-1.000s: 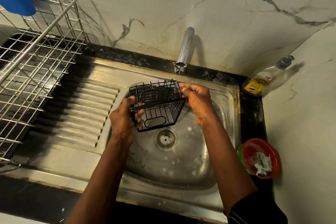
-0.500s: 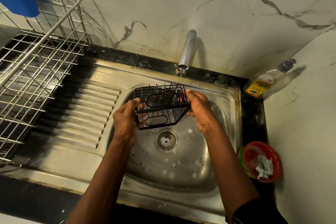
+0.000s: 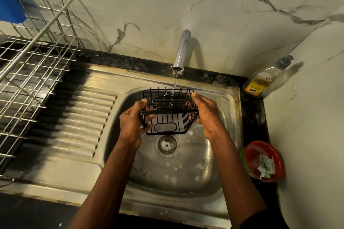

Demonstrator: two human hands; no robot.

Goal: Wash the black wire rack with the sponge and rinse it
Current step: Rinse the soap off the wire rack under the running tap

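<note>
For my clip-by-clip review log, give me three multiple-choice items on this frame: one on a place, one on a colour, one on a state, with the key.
1. Where is the black wire rack?
A) Held by the left hand and the right hand over the sink, below the tap.
B) Lying flat on the sink's floor.
C) Hanging from the tap.

2. What colour is the bowl to the right of the sink?
A) Yellow.
B) Red.
C) White.

3. What is the tap doing?
A) Shut off.
B) Running a thin stream onto the rack.
C) Hidden behind the rack.

Key: 1 A, both hands grip its sides above the basin; 2 B, its inner wall is red; 3 B, a thin thread of water falls from the spout to the rack's top wires.
</note>
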